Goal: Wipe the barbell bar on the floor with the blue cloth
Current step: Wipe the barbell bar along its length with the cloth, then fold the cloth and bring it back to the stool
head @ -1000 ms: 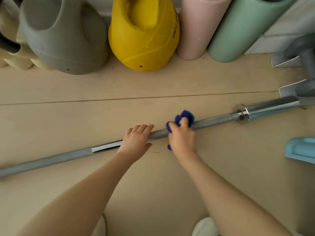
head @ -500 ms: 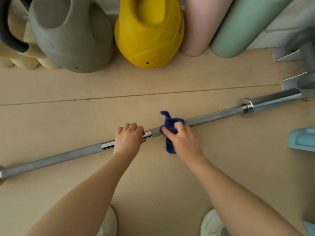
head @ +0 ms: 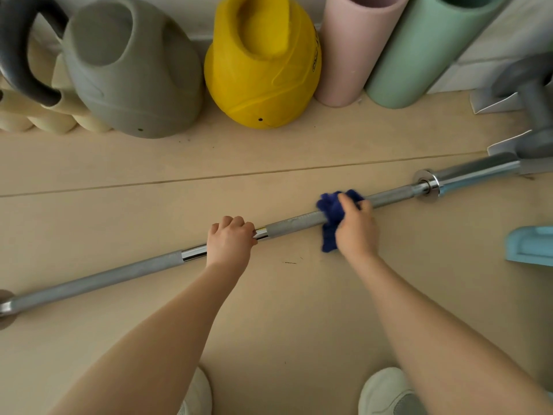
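The barbell bar lies on the pale floor, running from the near left up to the far right, where a shiny collar leads into the thicker chrome sleeve. The left hand is curled over the bar near its middle, gripping it on a polished band between two rough grey stretches. Further right, the right hand grips the blue cloth, bunched around the bar with a loose flap hanging down to the near side and tufts sticking up on the far side. Along the far wall stand a grey kettlebell, a yellow kettlebell, a pink roller and a green roller, all well apart from the bar. To the far left sit some cream-coloured weights with a dark handle in front of them. At the far right a grey dumbbell rests on pale paper, just beside the end of the sleeve, and a light blue plastic piece is cut off by the right edge. The bar's left end is cut off by the left edge, and its right end is hard to make out behind the blurred dumbbell. The fingers of the right hand are mostly hidden in the cloth. Two white shoes show at the near edge, partly covered by the forearms.
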A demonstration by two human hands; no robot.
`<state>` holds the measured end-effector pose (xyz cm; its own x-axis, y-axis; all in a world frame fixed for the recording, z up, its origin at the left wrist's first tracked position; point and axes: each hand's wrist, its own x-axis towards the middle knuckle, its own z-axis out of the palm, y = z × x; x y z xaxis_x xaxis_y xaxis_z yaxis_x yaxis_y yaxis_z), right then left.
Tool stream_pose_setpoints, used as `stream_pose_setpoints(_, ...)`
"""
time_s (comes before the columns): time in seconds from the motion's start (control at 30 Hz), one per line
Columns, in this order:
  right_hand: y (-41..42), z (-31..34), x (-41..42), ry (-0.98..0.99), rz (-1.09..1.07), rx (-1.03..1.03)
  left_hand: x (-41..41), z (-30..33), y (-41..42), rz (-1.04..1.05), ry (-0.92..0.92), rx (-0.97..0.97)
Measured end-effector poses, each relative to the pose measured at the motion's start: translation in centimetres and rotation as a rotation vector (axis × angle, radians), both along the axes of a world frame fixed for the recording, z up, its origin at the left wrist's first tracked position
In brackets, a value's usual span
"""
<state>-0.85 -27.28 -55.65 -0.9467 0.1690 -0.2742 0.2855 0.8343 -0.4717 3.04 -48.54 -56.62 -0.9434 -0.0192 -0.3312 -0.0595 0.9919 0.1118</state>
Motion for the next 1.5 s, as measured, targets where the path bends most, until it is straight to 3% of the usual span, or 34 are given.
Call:
stream_pose_setpoints(0.13,-5.7,-0.6,3.0,-0.114,0.238,-0.276,-0.6,0.3,0.0,-0.006,-0.064,-0.065)
stream_pose_setpoints(0.27,-4.4,2.5,1.1,-0.145,0.191,-0.478,-1.0,1.5,0.3,0.051,-0.130,-0.024)
stream_pose_setpoints(0.43,-0.1,9.5,-0.9,-0.126,0.027,-0.748,-3.9,7.6,2.3,0.260,-0.036,0.564)
stream_pose_setpoints(0.53,1.1,14.0,-1.9,-0.149,0.073,-0.896,-5.6,13.3,4.0,0.185,0.019,0.783)
stream_pose_setpoints(0.67,2.1,19.5,-2.4,-0.170,0.328,-0.947,-6.4,19.4,5.1,-0.002,-0.019,0.987)
stream_pose_setpoints(0.83,3.4,23.7,-2.3,-0.100,0.320,-1.013,-5.4,23.0,4.3,-0.293,0.011,0.875)
stream_pose_setpoints(0.93,3.9,24.9,-2.7,-0.046,0.389,-0.806,-5.1,23.2,3.5,-0.261,0.037,0.759)
stream_pose_setpoints(1.03,4.6,25.9,-2.9,-0.069,0.581,-0.480,-5.4,23.1,2.2,-0.232,-0.136,0.758)
stream_pose_setpoints(1.17,4.6,26.6,-2.4,-0.090,0.687,-0.156,-5.1,23.9,1.9,-0.231,-0.287,0.996)
stream_pose_setpoints(1.3,4.4,26.6,-2.4,0.173,0.662,0.233,-5.0,24.7,2.2,-0.137,-0.291,1.245)
stream_pose_setpoints(1.4,3.5,26.8,-2.3,0.123,0.693,0.614,-5.0,25.0,2.4,-0.043,-0.320,1.327)
stream_pose_setpoints(1.43,3.3,26.9,-2.1,0.155,0.692,0.564,-5.0,25.0,2.4,-0.004,-0.350,1.362)
stream_pose_setpoints(1.5,3.0,27.5,-1.8,0.210,0.646,0.186,-5.0,25.1,2.2,0.071,-0.392,1.450)
